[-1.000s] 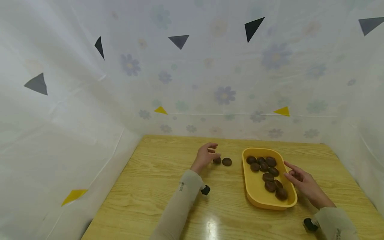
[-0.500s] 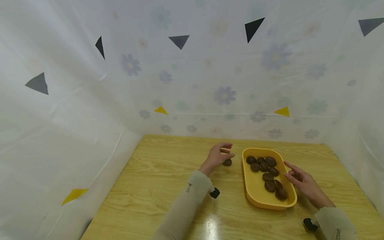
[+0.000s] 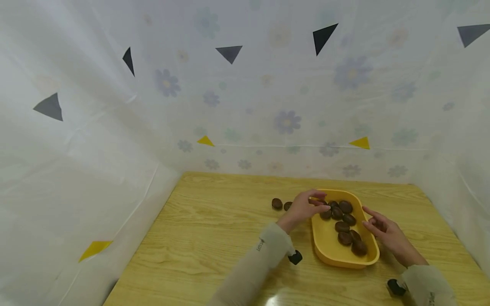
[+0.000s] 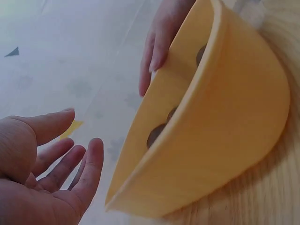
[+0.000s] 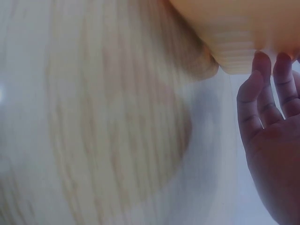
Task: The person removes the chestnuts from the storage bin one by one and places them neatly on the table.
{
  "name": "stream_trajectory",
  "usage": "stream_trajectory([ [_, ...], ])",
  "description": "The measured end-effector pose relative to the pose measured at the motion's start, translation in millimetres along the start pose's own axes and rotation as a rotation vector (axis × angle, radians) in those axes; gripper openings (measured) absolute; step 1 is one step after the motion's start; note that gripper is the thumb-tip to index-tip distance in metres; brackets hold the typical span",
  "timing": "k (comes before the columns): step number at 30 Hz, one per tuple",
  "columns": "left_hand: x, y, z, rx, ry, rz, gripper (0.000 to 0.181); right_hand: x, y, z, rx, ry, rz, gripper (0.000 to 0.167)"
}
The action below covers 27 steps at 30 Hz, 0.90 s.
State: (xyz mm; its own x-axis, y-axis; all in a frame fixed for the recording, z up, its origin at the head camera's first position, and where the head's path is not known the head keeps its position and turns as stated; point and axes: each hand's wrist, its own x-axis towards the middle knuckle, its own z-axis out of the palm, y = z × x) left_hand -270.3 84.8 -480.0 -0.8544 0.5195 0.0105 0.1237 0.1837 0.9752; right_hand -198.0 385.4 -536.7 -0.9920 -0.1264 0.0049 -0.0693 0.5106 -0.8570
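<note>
My left hand (image 3: 305, 207) is above the left rim of a yellow tray (image 3: 323, 250), thumb and fingers apart. In the left wrist view, nothing shows between the fingers of the left hand (image 4: 58, 173). Several dark brown, rounded chestnuts (image 3: 342, 226) lie in the tray, some partly hidden by this hand. Two more chestnuts (image 3: 277, 204) sit on the table left of the tray, one partly behind the hand. My right hand (image 3: 392, 236) rests against the tray's right side; in the right wrist view, fingertips of the right hand (image 5: 272, 126) touch the outer wall.
The wooden table (image 3: 214, 238) extends left of the tray and in front of it. A pale flowered curtain (image 3: 245, 106) with black, grey and yellow triangles surrounds the table at the back and sides.
My left hand has moved right, from the two chestnuts on the table to over the tray's left rim. Both chestnuts stay on the table. The right hand and tray keep their place.
</note>
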Motion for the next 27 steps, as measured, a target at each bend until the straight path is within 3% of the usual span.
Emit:
stream_trajectory([
  [6,3.9,5.6,24.7,0.022,-0.035,0.005,0.039,-0.8,-1,0,-0.02,0.002,0.008,0.068],
  [12,9.7,4.6,44.8,-0.094,-0.046,-0.046,0.039,-2.1,1,2,-0.038,0.0,0.026,0.067],
  [20,17.6,11.0,67.9,-0.136,0.045,-0.178,0.035,-3.0,0,-1,-0.05,0.005,0.022,0.067],
  [27,21.6,7.0,80.9,-0.027,0.146,-0.271,0.028,-4.1,-3,-1,-0.029,-0.002,0.025,0.069],
])
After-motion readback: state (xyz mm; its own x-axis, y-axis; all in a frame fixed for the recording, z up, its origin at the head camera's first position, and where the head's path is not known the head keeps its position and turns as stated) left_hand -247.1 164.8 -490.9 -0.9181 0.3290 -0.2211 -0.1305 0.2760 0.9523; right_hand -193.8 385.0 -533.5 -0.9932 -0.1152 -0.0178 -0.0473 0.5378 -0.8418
